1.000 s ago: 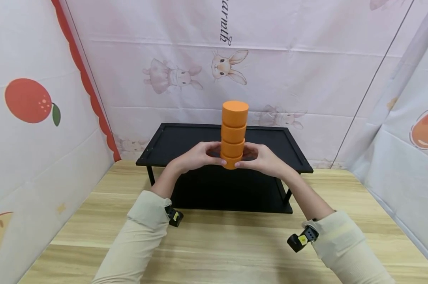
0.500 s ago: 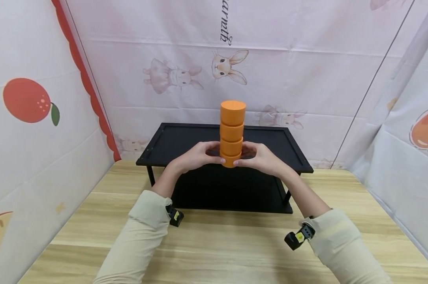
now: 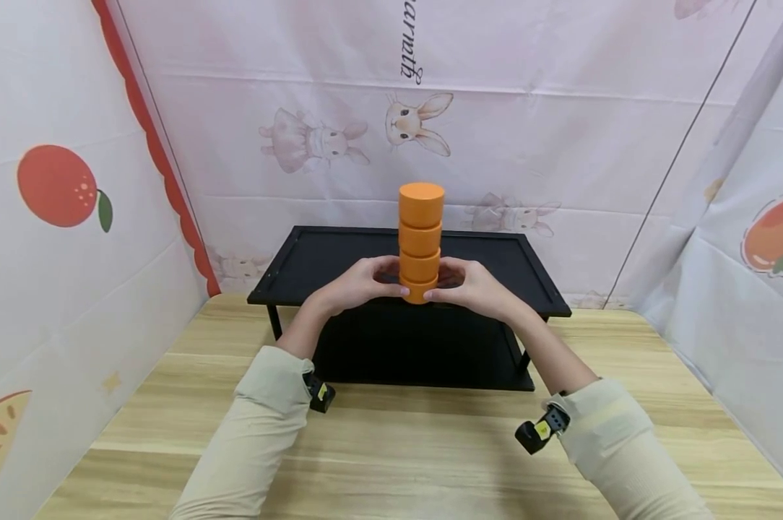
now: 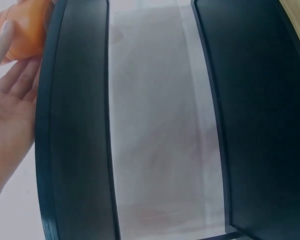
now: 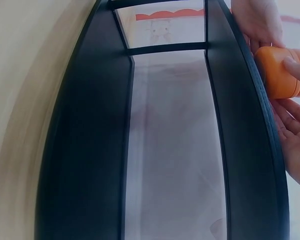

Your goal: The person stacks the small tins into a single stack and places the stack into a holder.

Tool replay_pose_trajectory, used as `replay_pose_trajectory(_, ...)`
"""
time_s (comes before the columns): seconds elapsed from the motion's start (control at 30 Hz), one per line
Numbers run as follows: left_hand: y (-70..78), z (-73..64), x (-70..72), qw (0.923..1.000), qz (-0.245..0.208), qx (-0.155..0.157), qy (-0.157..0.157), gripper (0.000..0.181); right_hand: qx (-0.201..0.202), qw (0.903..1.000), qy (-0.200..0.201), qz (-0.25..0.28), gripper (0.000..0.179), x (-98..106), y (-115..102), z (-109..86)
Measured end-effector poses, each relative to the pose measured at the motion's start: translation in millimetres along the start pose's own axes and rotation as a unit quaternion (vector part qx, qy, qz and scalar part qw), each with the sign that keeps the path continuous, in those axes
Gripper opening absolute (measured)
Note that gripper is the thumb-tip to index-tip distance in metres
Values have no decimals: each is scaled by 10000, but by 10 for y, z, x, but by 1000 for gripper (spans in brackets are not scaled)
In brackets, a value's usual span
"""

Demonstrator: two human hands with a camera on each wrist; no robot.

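Note:
A tall column of several stacked orange cylinders (image 3: pixel 420 242), flat on top, stands upright over the front part of the upper shelf. My left hand (image 3: pixel 363 282) holds its lower part from the left, thumb (image 3: pixel 401 291) at the front of the lowest piece. From the right, my right hand (image 3: pixel 476 290) grips the same lower part, its thumb also in front. The fingers behind the column are partly hidden. In the left wrist view, the column's lower end (image 4: pixel 27 30) overlaps the shelf edge; the right wrist view shows an orange piece (image 5: pixel 277 72) between both hands.
A black two-tier rack stands on the wooden table (image 3: pixel 391 448), its upper shelf (image 3: pixel 339 253) with a raised rim and its lower shelf (image 3: pixel 417 347) beneath. Printed cloth walls (image 3: pixel 528 144) enclose the back and both sides. A small camera sits on each wrist.
The orange column, held in both hands, has shifted slightly left and up in the head view. My right forearm has drifted left with it; both hands keep their hold.

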State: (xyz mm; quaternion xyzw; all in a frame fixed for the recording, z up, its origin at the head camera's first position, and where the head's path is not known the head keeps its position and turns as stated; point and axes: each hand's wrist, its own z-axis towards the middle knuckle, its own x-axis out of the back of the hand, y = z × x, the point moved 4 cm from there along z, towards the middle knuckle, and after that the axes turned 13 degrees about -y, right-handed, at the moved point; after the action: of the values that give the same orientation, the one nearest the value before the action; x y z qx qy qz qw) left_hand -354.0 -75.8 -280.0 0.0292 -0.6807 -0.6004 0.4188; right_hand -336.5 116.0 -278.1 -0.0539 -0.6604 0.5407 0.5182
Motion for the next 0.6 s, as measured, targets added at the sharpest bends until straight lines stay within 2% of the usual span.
replay_pose_trajectory(0.43,-2,24,60,10000,-5,-31,58,56,-26,9998,-47,179,53,29,4,62)
replay_pose_trajectory(0.6,-14,32,78,10000,3,33,70,57,-38,9998,-120,120,51,10,-177,28)
